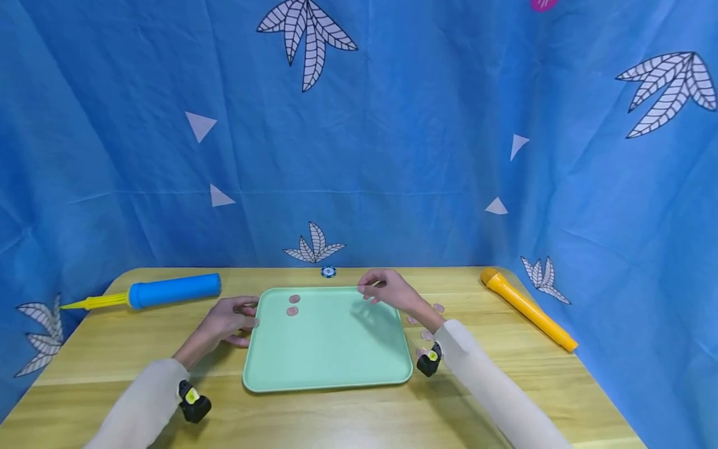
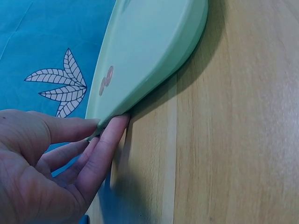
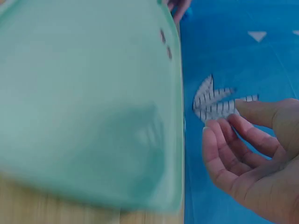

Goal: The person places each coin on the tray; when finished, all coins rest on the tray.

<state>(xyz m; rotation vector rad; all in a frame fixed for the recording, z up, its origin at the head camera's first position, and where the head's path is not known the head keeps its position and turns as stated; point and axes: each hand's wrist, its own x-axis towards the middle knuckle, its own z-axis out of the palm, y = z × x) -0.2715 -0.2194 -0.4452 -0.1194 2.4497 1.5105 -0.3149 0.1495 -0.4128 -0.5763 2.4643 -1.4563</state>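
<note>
Two bare hands, the left hand (image 1: 227, 319) and the right hand (image 1: 387, 290), emerge from long, loose cream sleeves (image 1: 488, 380) that end at the wrists. Just behind each cuff sits a small black wrist camera (image 1: 193, 402) with a yellow-green round marking.

Mint-green tray (image 1: 331, 355) flat on table, two pink discs (image 1: 293, 305) inside.

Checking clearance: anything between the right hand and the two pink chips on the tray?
Nothing visible. The right hand hovers over the far right rim of the green tray; the two pink chips lie near its far left corner, only bare tray floor between. The left hand touches the tray's left edge, outside that path.
</note>
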